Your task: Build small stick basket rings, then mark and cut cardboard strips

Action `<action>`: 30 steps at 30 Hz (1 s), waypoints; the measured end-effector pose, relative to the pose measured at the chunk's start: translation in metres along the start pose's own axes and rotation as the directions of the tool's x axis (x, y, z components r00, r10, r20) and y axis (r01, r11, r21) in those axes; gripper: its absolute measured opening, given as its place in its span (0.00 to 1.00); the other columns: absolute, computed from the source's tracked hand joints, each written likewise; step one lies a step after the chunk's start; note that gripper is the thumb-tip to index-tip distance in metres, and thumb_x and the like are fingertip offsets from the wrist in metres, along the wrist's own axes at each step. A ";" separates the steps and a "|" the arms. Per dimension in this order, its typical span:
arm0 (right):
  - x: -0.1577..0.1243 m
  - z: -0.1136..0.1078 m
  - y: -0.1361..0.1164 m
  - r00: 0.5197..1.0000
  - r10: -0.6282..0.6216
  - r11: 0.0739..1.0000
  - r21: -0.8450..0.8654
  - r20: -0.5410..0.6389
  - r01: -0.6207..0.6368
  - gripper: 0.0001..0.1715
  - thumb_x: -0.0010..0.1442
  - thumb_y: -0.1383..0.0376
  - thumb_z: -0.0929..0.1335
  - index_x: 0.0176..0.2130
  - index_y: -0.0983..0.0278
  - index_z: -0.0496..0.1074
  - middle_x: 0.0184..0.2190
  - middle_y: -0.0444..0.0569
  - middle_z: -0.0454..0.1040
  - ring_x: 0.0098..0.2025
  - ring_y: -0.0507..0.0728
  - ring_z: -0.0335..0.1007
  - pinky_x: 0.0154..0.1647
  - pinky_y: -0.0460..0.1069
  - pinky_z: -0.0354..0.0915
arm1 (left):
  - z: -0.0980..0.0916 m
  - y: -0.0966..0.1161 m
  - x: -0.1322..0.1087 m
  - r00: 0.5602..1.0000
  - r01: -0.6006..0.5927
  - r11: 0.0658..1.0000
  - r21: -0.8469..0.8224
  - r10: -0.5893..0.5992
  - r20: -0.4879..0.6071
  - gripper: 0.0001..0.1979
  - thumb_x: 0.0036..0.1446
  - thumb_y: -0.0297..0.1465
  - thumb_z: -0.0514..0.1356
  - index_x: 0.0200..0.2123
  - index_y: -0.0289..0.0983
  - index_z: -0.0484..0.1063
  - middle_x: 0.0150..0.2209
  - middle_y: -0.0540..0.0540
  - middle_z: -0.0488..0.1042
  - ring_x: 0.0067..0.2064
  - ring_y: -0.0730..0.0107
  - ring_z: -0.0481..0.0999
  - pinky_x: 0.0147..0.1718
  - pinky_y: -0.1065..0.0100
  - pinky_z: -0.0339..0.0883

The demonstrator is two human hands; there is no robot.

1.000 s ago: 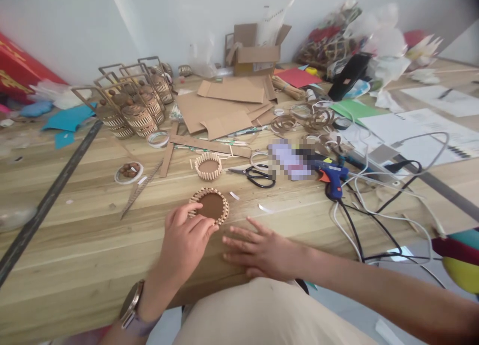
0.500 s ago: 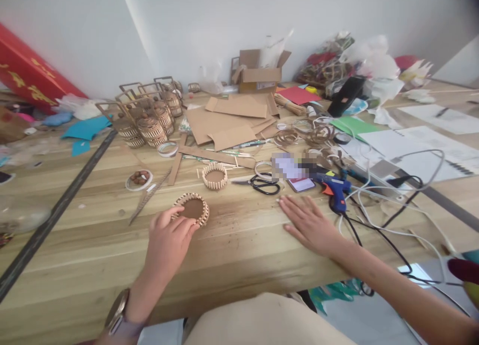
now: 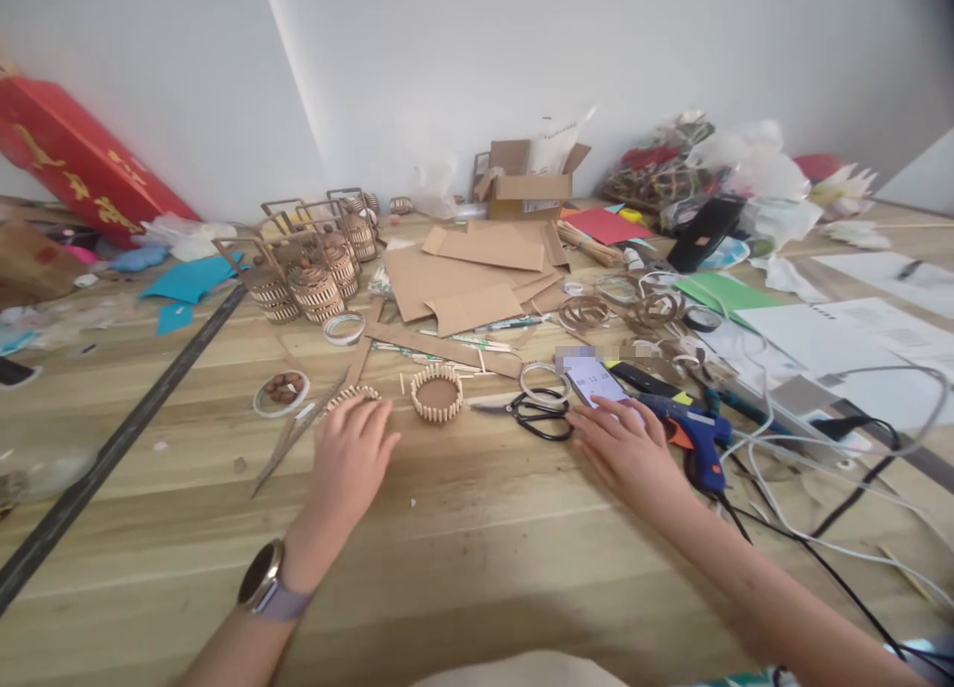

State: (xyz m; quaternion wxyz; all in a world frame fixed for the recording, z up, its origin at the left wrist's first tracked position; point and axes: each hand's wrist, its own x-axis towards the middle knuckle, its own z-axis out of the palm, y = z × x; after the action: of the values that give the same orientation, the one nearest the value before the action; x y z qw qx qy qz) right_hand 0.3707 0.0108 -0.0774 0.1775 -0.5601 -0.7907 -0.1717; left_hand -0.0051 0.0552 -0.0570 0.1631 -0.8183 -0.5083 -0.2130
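On the table (image 3: 462, 558), hands (image 3: 349, 463) (image 3: 626, 453) overlap basket (image 3: 349, 396) and phone (image 3: 586, 376).

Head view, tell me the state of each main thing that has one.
Phone: screen lit
Left hand: at a mostly hidden round basket, grip unclear
Right hand: outstretched over the phone's near end
Uncovered basket: upright, open-topped
Scissors: blades look closed
Dish: holding brown balls
Glue gun: lying on its side
Cardboard box: flaps open
Watch: screen dark
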 end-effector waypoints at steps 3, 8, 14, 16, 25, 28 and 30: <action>0.034 0.013 0.003 0.996 0.068 0.996 0.058 0.051 -0.071 0.17 0.70 0.63 0.61 0.47 0.59 0.78 0.48 0.51 0.80 0.55 0.62 0.69 0.60 0.60 0.53 | 0.007 0.021 0.018 0.994 -0.085 0.995 -0.045 0.088 0.067 0.16 0.60 0.26 0.64 0.52 0.35 0.74 0.52 0.40 0.77 0.57 0.46 0.69 0.54 0.49 0.63; 0.058 0.028 0.006 0.980 0.137 0.982 0.112 0.142 -0.153 0.13 0.67 0.64 0.64 0.36 0.58 0.78 0.40 0.49 0.81 0.47 0.62 0.72 0.55 0.60 0.55 | 0.021 0.035 0.038 0.978 -0.093 0.992 -0.090 0.108 0.177 0.07 0.61 0.23 0.62 0.41 0.38 0.77 0.45 0.44 0.80 0.57 0.47 0.69 0.53 0.49 0.65; 0.063 0.026 0.001 0.972 0.147 0.975 0.141 0.183 -0.174 0.14 0.68 0.64 0.63 0.38 0.58 0.78 0.41 0.49 0.81 0.47 0.61 0.73 0.55 0.59 0.54 | 0.034 0.033 0.043 0.985 -0.050 0.997 -0.054 0.058 0.159 0.06 0.62 0.22 0.61 0.36 0.38 0.77 0.39 0.45 0.80 0.54 0.47 0.71 0.49 0.51 0.68; 0.073 0.022 0.000 0.957 0.152 0.970 0.147 0.248 -0.192 0.15 0.69 0.63 0.62 0.40 0.58 0.78 0.43 0.49 0.81 0.48 0.61 0.72 0.55 0.58 0.56 | 0.037 0.034 0.043 0.987 -0.039 0.999 -0.030 0.044 0.155 0.07 0.62 0.22 0.60 0.38 0.37 0.77 0.42 0.43 0.79 0.54 0.46 0.71 0.49 0.49 0.69; 0.123 0.035 0.075 0.860 0.417 0.905 -0.041 0.295 -0.424 0.20 0.70 0.60 0.58 0.42 0.62 0.77 0.33 0.52 0.81 0.35 0.59 0.74 0.35 0.50 0.61 | 0.014 0.046 -0.006 0.962 -0.270 0.953 -0.135 0.264 -0.064 0.11 0.67 0.33 0.55 0.48 0.42 0.76 0.51 0.46 0.78 0.56 0.53 0.71 0.50 0.55 0.71; 0.130 0.038 0.112 0.838 0.497 0.867 -0.104 0.225 -0.487 0.17 0.67 0.61 0.62 0.39 0.62 0.78 0.39 0.56 0.80 0.44 0.62 0.72 0.42 0.53 0.61 | 0.009 0.041 -0.022 0.937 -0.350 0.928 -0.128 0.344 -0.068 0.11 0.67 0.36 0.56 0.45 0.43 0.78 0.48 0.47 0.79 0.54 0.55 0.74 0.48 0.59 0.73; 0.132 0.040 0.127 0.838 0.515 0.857 -0.113 0.178 -0.503 0.13 0.64 0.63 0.64 0.39 0.62 0.79 0.44 0.57 0.78 0.49 0.64 0.70 0.46 0.56 0.60 | 0.008 0.038 -0.026 0.925 -0.377 0.920 -0.105 0.369 -0.084 0.12 0.67 0.38 0.56 0.44 0.44 0.79 0.45 0.47 0.81 0.52 0.56 0.76 0.46 0.60 0.74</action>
State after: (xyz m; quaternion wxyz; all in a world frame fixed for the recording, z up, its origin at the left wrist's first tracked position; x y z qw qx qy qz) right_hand 0.4470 0.1779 -0.0407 0.1182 -0.7697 -0.6216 -0.0849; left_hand 0.0200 0.0231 -0.0796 0.1675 -0.9013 -0.3241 -0.2335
